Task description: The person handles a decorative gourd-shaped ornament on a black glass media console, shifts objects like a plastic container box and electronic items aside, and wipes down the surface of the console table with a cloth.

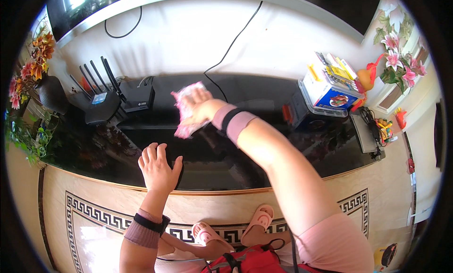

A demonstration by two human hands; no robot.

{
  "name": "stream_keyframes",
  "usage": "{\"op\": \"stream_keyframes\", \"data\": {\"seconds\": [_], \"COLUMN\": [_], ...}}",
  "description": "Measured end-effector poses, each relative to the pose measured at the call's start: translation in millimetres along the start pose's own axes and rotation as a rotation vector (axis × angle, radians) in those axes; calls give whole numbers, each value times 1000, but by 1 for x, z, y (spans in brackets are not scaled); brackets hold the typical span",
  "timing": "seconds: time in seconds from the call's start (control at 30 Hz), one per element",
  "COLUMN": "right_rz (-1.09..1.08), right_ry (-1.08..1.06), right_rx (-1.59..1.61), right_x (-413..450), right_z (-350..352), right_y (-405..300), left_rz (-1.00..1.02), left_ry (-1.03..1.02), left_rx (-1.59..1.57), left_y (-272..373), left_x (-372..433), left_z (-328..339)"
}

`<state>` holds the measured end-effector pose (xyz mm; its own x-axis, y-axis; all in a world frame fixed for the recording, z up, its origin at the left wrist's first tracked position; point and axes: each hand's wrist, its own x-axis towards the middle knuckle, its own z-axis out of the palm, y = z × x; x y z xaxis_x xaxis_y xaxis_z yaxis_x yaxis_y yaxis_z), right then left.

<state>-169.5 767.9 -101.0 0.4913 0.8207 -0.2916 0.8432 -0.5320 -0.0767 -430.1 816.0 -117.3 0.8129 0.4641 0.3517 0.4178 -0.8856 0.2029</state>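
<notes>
My right hand (pixel 200 108) lies spread over a pink and white cloth (pixel 183 130), which is pressed on the glossy black top of a low cabinet (pixel 219 170). The cloth looks a little blurred, and its middle is covered by the hand. Near the front edge, my left hand (pixel 159 170) rests palm down on the black top with its fingers apart and nothing in it. A black cable (pixel 221 90) runs down the white wall onto the surface, just right of the cloth.
Left stand a black router with upright antennas (pixel 104 108), a small black box (pixel 139 98) and a dark vase (pixel 53 94) of artificial flowers. Right are a stacked container (pixel 324 92) with stationery on it, a silver laptop-like slab (pixel 361 133) and coiled cables (pixel 371 124). A television (pixel 325 11) hangs above.
</notes>
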Motion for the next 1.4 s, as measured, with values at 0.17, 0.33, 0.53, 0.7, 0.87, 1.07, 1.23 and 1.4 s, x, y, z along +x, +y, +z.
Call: {"op": "stream_keyframes", "data": {"seconds": [0.17, 0.33, 0.53, 0.7, 0.87, 1.07, 1.23, 1.4], "right_rz": [-161, -695, -380, 188, 558, -24, -111, -183], "right_ry": [84, 435, 704, 446, 239, 415, 283, 425], "right_rx": [-15, 222, 494, 265, 164, -124, -147, 120], "right_x": [-15, -47, -147, -198, -185, -104, -80, -91], "right_z": [13, 31, -11, 23, 61, 42, 36, 50], "right_y": [-27, -30, 87, 234, 259, 143, 27, -19], "left_rz": [39, 29, 4, 4, 7, 12, 8, 9], "left_ry": [57, 71, 71, 64, 41, 37, 34, 48], "left_rx": [-22, 16, 70, 44, 6, 19, 12, 12], "left_y": [10, 6, -1, 0, 3, 5, 6, 12], "left_x": [3, -1, -4, -4, -2, -2, 0, 1], "left_z": [4, 7, 2, 5, 2, 3, 3, 5]}}
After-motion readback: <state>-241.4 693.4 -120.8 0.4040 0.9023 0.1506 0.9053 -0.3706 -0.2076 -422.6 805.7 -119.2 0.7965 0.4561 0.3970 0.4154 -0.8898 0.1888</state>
